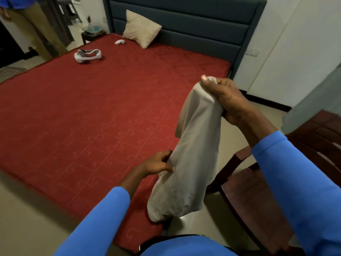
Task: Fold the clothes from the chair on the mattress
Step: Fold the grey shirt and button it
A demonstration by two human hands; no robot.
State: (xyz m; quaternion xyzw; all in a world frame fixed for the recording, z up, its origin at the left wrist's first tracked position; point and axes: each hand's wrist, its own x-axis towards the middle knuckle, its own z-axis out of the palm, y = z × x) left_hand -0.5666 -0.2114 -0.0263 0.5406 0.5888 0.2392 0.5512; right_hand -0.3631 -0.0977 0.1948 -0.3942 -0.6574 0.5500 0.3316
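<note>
A beige garment [193,150] hangs in the air between the red mattress [83,111] and the dark wooden chair [258,196]. My right hand [228,100] grips its top end, raised above the mattress's right edge. My left hand [158,163] pinches the garment's left edge lower down. The garment's bottom end bunches just above the mattress's near corner. The chair seat at lower right shows no other clothes in the part I can see.
On the far mattress lie a white headset [86,55], a white controller [120,42] and a beige pillow [141,28] against the blue headboard [193,19]. A small table [92,34] stands at far left. A person stands at top left. A wooden dresser [321,132] is right.
</note>
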